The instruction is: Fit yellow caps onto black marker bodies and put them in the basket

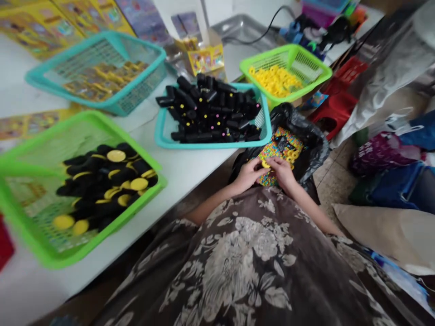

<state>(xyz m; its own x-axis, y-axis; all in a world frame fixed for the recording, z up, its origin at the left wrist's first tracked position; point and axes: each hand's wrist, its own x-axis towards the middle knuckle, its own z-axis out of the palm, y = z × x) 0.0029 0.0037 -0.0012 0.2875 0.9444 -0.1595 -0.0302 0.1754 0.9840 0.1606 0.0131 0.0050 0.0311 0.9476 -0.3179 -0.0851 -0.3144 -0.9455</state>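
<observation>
Both hands meet over a black plastic bag (316, 131) filled with small multicoloured beads (282, 136). A small yellow ring (265, 164) sits between my fingertips. My left hand (248, 174) is closed, with thumb and fingers against the ring's left side. From the right, my right hand (282, 173) pinches the same ring. Several loose yellow rings (292, 156) lie on the beads just beyond my right hand. Whether any beads are inside the held ring is too small to tell.
On the white table (183, 167) stand a teal basket (158, 136) of black tubes, a green basket (159, 181) of black pieces with yellow discs, another teal basket (136, 97) of small packets, and a green basket (319, 74) of yellow rings. A red stool (340, 106) is at right.
</observation>
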